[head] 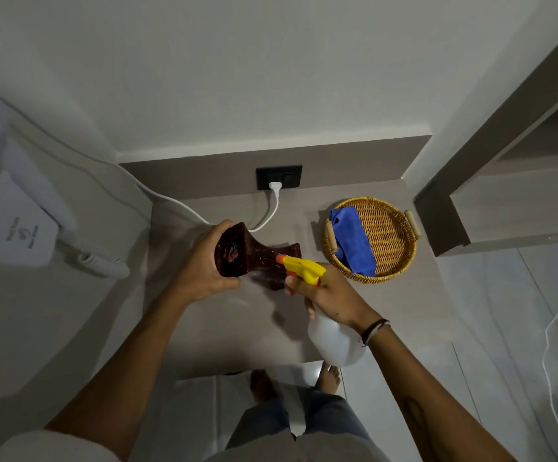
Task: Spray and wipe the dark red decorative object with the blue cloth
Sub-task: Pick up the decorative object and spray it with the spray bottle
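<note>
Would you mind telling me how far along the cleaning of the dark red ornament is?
Spraying is in hand: left hand holds the dark red ornament, right hand aims the spray bottle at it. Wiping remains; the blue cloth lies untouched in the wicker basket.

I see a dim, flat-lit room with no strong source in view, and the grey tabletop [244, 328] below my two grips carries only soft, smeared shadows from the arms. Wide-angle bending is heavy toward the borders, curving the wall edge to the left of the grips and the shelf frame [491, 128] up to their right. Around the grips the picture is mildly soft, and the dark red vase [237, 251] in my left hand [204, 265] reads almost black, with faint glints on its glaze.
</note>
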`<state>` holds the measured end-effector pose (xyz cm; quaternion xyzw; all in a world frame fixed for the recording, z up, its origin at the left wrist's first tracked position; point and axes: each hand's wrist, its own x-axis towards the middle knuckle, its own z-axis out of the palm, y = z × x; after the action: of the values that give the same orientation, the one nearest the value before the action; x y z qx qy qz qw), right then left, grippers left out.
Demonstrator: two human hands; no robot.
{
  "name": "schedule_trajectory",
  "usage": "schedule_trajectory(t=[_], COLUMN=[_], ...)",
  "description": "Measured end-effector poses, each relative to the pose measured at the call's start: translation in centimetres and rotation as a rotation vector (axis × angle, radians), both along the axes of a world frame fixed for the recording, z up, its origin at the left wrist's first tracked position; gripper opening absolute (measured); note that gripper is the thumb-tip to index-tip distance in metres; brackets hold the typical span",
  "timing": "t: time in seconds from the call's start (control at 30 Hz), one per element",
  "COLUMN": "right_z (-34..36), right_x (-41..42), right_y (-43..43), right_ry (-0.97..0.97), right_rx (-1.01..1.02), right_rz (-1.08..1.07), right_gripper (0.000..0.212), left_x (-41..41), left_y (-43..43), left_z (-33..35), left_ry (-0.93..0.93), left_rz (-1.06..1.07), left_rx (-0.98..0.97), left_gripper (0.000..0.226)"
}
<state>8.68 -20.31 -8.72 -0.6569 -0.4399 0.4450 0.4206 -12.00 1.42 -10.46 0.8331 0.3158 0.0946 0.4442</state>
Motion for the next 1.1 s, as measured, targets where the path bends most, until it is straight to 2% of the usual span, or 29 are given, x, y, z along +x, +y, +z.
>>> schedule_trajectory(t=[0.27,0.43,0.63,0.7,0.8,0.93,1.0,1.1], right_z=[-0.4,-0.5,-0.1,0.1,0.3,0.0,-0.2,-0.4], right_x=[-0.5,-0.3,0.3,0.2,-0.1,-0.3,-0.2,0.0], right_y=[0.8,0.2,-1.0,-1.1,-0.8,-0.1,0.5,1.1], right_ry=[-0.060,-0.093,-0.159,-0.183,-0.161,-0.129,-0.125,-0.118], right_rx=[-0.047,-0.038,-0.053,-0.040,-0.029,-0.036,-0.041,-0.012], right_rz=[-0.022,-0.116,-0.105,-0.062,-0.034,-0.014,-0.001,0.030], right_gripper=[0.047,0.043,0.018,0.012,0.007,0.016,0.030,0.039], left_x=[0.0,0.1,1.3,1.5,1.7,1.4,1.3,1.3], left_y=[0.1,0.0,-0.4,-0.7,-1.1,-1.6,-1.6,-1.6], left_z=[0.3,0.5,1.0,1.1,1.0,0.9,0.9,0.8], left_ry=[0.017,0.023,0.104,0.135,0.131,0.075,0.059,0.068], left_rz=[-0.028,-0.007,0.284,0.357,0.400,0.436,0.437,0.431], left_rx=[0.057,0.108,0.044,0.025,-0.033,-0.111,-0.177,-0.260], left_gripper=[0.111,0.100,0.108,0.100,0.072,0.033,0.032,0.045])
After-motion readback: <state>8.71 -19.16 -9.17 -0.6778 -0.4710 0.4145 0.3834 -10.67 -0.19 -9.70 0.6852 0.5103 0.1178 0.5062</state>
